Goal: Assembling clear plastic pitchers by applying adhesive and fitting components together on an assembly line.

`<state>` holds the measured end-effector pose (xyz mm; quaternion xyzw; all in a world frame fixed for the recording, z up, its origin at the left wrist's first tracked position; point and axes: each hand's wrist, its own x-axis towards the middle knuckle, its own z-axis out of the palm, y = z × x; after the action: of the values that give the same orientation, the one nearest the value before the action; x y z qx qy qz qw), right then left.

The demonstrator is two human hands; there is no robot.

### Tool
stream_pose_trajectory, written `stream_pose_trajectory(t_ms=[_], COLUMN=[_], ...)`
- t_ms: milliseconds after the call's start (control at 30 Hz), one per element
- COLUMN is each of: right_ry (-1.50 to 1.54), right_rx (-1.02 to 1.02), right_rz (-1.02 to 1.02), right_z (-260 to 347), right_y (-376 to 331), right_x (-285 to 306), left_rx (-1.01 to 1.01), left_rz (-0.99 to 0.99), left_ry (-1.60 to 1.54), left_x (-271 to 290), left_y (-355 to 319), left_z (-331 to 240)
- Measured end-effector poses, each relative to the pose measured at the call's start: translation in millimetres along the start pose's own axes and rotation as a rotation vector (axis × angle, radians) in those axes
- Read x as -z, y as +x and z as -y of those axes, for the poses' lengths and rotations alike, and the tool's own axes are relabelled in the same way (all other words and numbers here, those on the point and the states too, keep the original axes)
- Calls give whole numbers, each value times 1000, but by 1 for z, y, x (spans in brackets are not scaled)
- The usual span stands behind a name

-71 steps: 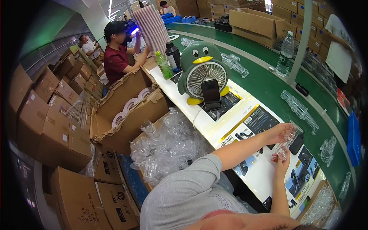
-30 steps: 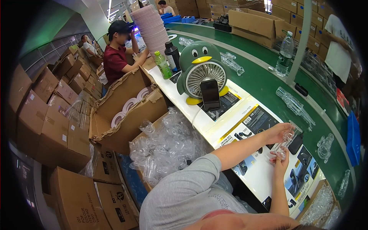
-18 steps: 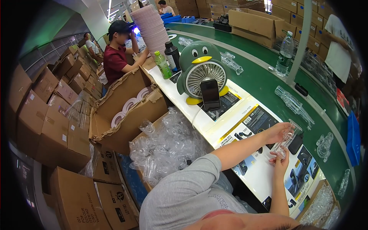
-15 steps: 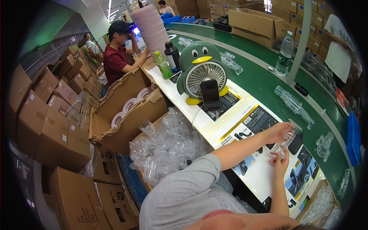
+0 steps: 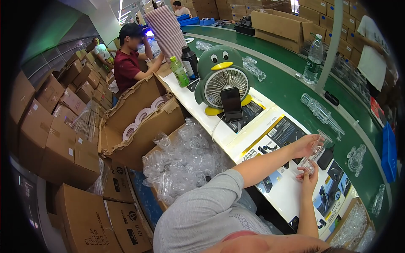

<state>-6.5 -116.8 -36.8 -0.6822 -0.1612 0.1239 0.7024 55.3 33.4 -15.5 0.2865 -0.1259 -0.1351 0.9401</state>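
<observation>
Clear plastic tubular part (image 5: 316,153): head view, between three and four o'clock from centre, held over the counter (image 5: 200,114), a black block (image 5: 325,159) beside it at about four.
Left hand (image 5: 307,145): fingers curled around its upper end.
Right hand (image 5: 309,172): fingers pinching the lower end (exact contact too small to make out).
Handling: probably light, stiff and smooth; likely slippery, perhaps liable to crack if flexed.
Best hold: likely the thicker body, gently, sparing the flared rim at one o'clock.
</observation>
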Motion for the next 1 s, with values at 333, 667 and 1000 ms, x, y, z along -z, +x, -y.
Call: stream_pose_trajectory(t_ms=[333, 667, 1000], right_ry=[3, -4, 15], right_rx=[-4, 5, 3], right_rz=[4, 5, -17], right_z=[-2, -2, 1], right_y=[0, -1, 0], right_x=[1, 1, 2], left_rx=[-16, 8, 20], left_rz=[1, -31, -21], left_ry=[11, 66, 99], left_x=[-1, 2, 2], left_y=[0, 1, 6], left_z=[0, 2, 6])
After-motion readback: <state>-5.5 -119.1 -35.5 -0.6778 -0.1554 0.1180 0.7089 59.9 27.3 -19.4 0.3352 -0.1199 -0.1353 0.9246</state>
